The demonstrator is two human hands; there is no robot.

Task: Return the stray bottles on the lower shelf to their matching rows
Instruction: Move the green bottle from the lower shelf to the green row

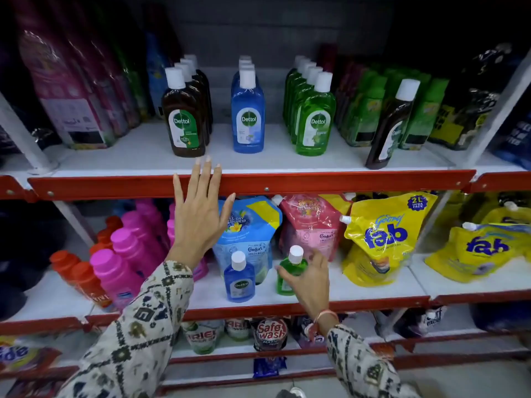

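Right hand [309,278] grips the stray green bottle [288,272]; left hand [198,214] is open, empty. Blue bottle [239,278] remains on the lower shelf [359,285]; neither is returned.

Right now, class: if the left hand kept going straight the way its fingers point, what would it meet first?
Probably the brown Dettol bottle at the front of its row on the upper shelf. The left hand points up at it, fingertips already over the shelf's red edge, though depth is unclear.
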